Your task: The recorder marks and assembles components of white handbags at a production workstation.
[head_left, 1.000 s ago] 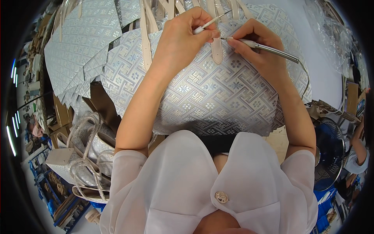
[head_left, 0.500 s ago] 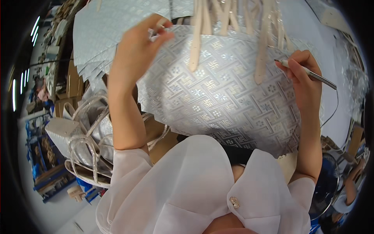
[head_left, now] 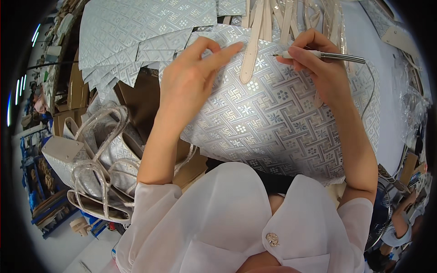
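Observation:
A silver-grey patterned sheet (head_left: pixel 273 113) lies before me, with pale beige straps across its far edge. One strap (head_left: pixel 249 63) with a rounded, stitched end rests on it between my hands. My left hand (head_left: pixel 191 75) is over the sheet's left side, fingers apart, the forefinger stretched out close to that strap. It holds nothing that I can see. My right hand (head_left: pixel 321 63) grips a corded pen-shaped tool (head_left: pixel 314 55), white and silver with a thin metal tip. The tip points left, a little right of the strap's end. A second strap end (head_left: pixel 318 99) shows partly below my right hand.
More patterned sheets (head_left: pixel 150 22) overlap at the far left. Patterned handbags (head_left: pixel 98 159) with plastic-wrapped handles are heaped at my left, beside cardboard boxes (head_left: pixel 134 98). Clear plastic wrap (head_left: pixel 407 95) lies at the right. Another person's arm (head_left: pixel 400 218) shows at the lower right.
My right hand has moved left with the pen-shaped tool, toward the strap. My left hand has come nearer and to the right, its forefinger now stretched out. The nearest strap's end has shifted right.

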Demonstrator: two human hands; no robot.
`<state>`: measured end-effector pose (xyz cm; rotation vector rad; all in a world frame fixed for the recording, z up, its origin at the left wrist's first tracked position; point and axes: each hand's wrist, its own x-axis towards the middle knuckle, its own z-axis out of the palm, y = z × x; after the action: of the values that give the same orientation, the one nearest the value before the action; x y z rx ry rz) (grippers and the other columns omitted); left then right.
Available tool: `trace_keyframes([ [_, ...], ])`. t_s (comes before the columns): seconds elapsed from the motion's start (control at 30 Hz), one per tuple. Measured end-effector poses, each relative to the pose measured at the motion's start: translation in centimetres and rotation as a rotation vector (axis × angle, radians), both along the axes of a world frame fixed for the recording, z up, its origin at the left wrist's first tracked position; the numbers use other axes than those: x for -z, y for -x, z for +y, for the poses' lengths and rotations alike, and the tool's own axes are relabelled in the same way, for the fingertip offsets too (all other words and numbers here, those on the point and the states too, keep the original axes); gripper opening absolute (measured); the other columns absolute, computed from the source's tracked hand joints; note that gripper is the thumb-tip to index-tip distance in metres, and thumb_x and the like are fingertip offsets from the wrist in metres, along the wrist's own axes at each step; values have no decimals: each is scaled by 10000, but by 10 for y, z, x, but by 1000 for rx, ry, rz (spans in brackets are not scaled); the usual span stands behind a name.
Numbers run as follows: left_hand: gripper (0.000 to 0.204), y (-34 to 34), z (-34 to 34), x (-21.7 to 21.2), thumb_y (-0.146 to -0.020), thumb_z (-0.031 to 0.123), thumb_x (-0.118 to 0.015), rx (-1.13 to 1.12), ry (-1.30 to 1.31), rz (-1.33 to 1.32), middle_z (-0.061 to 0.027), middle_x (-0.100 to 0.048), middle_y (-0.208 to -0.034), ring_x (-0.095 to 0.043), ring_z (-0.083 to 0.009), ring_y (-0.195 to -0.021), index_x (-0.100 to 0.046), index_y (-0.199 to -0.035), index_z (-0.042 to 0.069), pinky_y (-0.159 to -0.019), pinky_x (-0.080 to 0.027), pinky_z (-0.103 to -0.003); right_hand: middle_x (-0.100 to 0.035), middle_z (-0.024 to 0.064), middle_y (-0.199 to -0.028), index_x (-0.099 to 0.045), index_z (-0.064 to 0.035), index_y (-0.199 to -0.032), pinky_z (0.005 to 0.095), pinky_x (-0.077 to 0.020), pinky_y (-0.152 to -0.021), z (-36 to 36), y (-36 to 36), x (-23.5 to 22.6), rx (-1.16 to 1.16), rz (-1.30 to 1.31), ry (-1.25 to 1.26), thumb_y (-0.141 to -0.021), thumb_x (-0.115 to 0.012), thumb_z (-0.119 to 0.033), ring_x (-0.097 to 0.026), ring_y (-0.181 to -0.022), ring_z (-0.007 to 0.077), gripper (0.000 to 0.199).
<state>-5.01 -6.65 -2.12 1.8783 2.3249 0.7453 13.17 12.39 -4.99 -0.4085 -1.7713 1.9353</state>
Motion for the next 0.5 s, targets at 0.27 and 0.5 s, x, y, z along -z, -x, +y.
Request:
trace_keyframes([
  [0.27, 543, -9, 4, 24, -645, -60, -662, 92, -169, 286, -45, -572, -1019, -524, -213, -810, -731, -1147, 135, -691, -486, -320, -616, 32, -776, -632, -28, -883, 252, -559, -781, 1, 1, 1, -14, 28, -10, -895, -686, -116, -612, -692, 74, 104],
  [0.5, 562, -8, 6, 21, -619, -76, -647, 72, -167, 328, -45, -562, -976, -518, -213, -793, -732, -1138, 124, -669, -473, -320, -610, 31, -769, -628, -25, -877, 278, -570, -813, 2, 0, 1, -23, 22, -12, -888, -694, -111, -597, -680, 70, 109],
])
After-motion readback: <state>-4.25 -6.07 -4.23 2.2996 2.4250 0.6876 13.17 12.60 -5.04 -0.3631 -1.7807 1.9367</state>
